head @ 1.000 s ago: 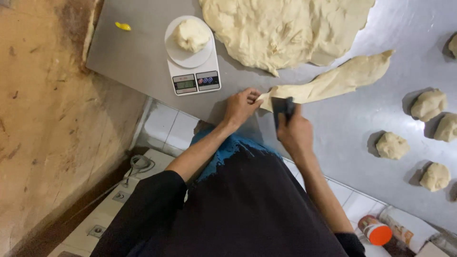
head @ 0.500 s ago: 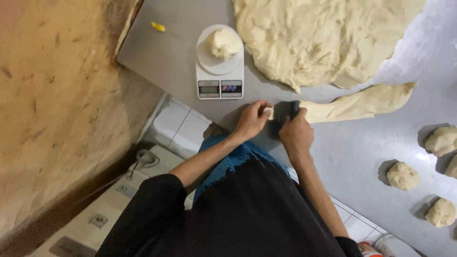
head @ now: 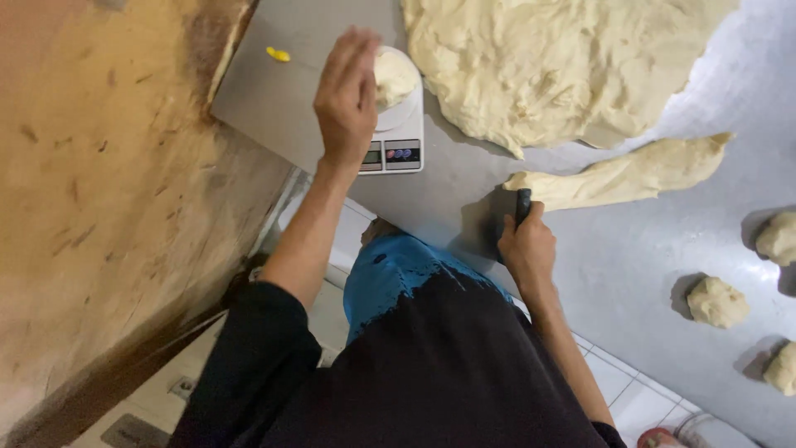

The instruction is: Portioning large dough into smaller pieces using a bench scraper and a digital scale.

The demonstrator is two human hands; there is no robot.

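A lump of dough (head: 392, 76) is held on the round pan of a white kitchen scale (head: 400, 137), which stands on the steel table (head: 630, 265). The left hand (head: 347, 95) is raised just over the pan, fingers loosely together and empty. The right hand (head: 527, 249) is closed around a dark-handled scraper (head: 521, 206), set against the end of a cut dough strip (head: 626, 174).

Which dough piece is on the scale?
The small lump by the left hand; the other balls lie on the bare table.
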